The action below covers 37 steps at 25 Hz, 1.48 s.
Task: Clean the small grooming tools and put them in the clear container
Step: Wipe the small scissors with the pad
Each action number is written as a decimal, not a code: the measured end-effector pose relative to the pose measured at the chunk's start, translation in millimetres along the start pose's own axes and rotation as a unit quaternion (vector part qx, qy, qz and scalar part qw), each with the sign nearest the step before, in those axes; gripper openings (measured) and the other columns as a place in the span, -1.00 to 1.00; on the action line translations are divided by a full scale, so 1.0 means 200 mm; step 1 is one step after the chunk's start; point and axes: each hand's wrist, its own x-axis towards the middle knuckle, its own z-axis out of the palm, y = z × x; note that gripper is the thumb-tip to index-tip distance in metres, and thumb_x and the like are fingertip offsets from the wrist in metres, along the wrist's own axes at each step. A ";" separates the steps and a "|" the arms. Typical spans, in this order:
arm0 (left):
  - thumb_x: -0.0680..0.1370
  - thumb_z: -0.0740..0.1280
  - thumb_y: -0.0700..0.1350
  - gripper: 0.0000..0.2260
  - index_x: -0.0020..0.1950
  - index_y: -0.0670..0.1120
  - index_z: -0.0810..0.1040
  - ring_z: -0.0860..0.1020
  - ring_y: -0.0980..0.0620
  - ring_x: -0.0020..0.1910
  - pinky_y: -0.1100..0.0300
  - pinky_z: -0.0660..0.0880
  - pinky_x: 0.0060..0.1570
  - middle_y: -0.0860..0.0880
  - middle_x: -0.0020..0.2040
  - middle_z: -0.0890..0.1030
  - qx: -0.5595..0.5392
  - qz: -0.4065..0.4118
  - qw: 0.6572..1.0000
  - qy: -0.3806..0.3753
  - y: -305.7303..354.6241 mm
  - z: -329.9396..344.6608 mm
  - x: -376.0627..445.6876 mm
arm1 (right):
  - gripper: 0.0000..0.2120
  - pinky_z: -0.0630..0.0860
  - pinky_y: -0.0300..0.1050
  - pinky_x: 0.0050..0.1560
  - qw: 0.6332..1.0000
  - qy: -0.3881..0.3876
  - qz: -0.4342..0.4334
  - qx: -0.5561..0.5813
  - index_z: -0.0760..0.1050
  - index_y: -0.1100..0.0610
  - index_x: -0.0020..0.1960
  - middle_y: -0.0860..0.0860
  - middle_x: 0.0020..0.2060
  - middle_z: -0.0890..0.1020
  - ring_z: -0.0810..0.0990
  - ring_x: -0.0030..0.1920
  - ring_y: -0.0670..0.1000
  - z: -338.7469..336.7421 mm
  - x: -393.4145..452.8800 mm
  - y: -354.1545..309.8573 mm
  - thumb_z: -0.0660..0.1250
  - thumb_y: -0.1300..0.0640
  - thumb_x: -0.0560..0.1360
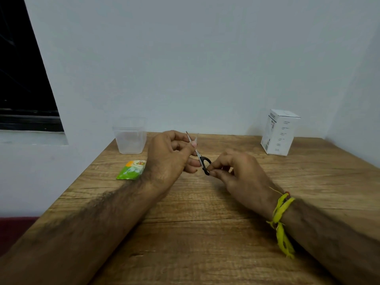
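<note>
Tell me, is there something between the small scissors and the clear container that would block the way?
Nothing visible blocks it. The scissors are held above the table by the left hand and right hand. The clear container stands open just behind and beside the left hand; the green sachet lies nearer, off that path.

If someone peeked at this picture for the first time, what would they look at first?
Probably the small scissors held up in the middle, above the wooden table: the right hand pinches the black handle and the left hand holds the blades. Next, the yellow thread band on the right wrist, the clear container at the far left, and the white box at the far right.
</note>
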 end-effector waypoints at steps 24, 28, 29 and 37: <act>0.58 0.39 -0.26 -0.89 0.02 -0.20 0.48 0.72 -0.03 -0.34 0.19 0.63 -0.38 -0.17 -0.11 0.66 -0.040 0.044 0.996 0.062 0.02 0.13 -0.08 | -0.98 0.59 -0.22 -0.13 0.933 0.120 0.223 0.257 0.71 0.09 -0.13 -0.04 -0.26 0.73 0.68 -0.18 -0.11 0.00 0.00 -0.06 0.53 0.16 0.45; 0.58 0.40 -0.25 -0.89 0.03 -0.20 0.48 0.72 -0.04 -0.33 0.16 0.65 -0.37 -0.17 -0.10 0.66 -0.032 0.036 0.997 0.054 0.01 0.12 -0.07 | -0.94 0.57 -0.12 -0.11 0.941 0.108 0.227 0.228 0.69 0.09 -0.17 -0.04 -0.25 0.71 0.64 -0.17 -0.05 0.01 0.01 -0.04 0.50 0.17 0.48; 0.58 0.40 -0.25 -0.89 0.04 -0.20 0.48 0.72 -0.04 -0.33 0.16 0.64 -0.37 -0.17 -0.10 0.66 -0.033 0.036 0.997 0.056 0.01 0.12 -0.07 | -0.93 0.58 -0.08 -0.11 0.942 0.108 0.227 0.223 0.68 0.08 -0.18 -0.03 -0.25 0.70 0.62 -0.17 -0.05 0.01 0.01 -0.04 0.49 0.16 0.49; 0.59 0.39 -0.24 -0.89 0.04 -0.22 0.48 0.72 -0.08 -0.32 0.13 0.66 -0.34 -0.24 -0.09 0.66 -0.057 0.026 0.995 0.081 0.01 0.11 -0.05 | -0.96 0.66 -0.14 -0.16 0.913 0.171 0.206 0.308 0.65 0.17 -0.04 0.07 -0.23 0.72 0.68 -0.23 -0.03 -0.04 0.03 -0.04 0.41 0.22 0.55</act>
